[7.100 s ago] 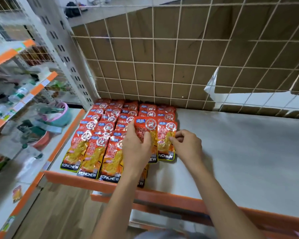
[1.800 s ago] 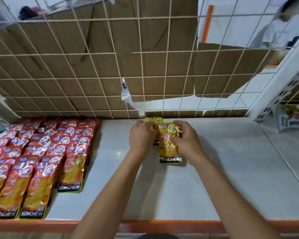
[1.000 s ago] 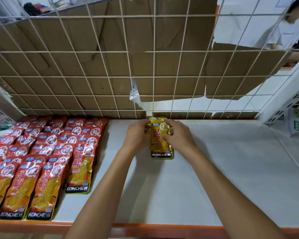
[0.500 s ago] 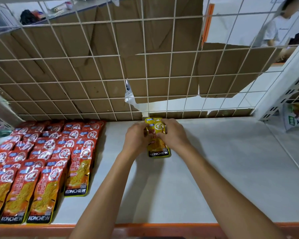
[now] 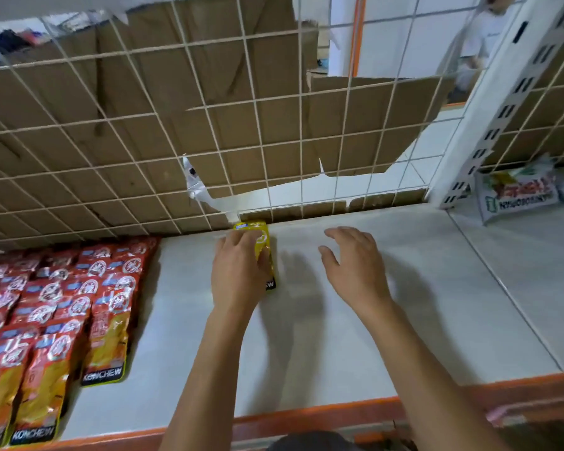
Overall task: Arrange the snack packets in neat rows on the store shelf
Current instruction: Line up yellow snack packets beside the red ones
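Head view: my left hand is pressing flat on the yellow snack packet, which is lying lengthwise front-to-back. My right hand is hovering beside it, fingers spread, empty.

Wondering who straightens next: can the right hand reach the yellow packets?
Probably yes: the right hand hovers open beside the yellow packets with bare shelf between, though the left hand rests over most of them.

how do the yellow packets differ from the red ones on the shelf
The yellow packets are yellow, the red packets have red tops. The yellow packets form one short column at the back, the red packets fill several overlapping rows. The left hand rests on the yellow packets; no hand touches the red packets. Both lie flat on the shelf.
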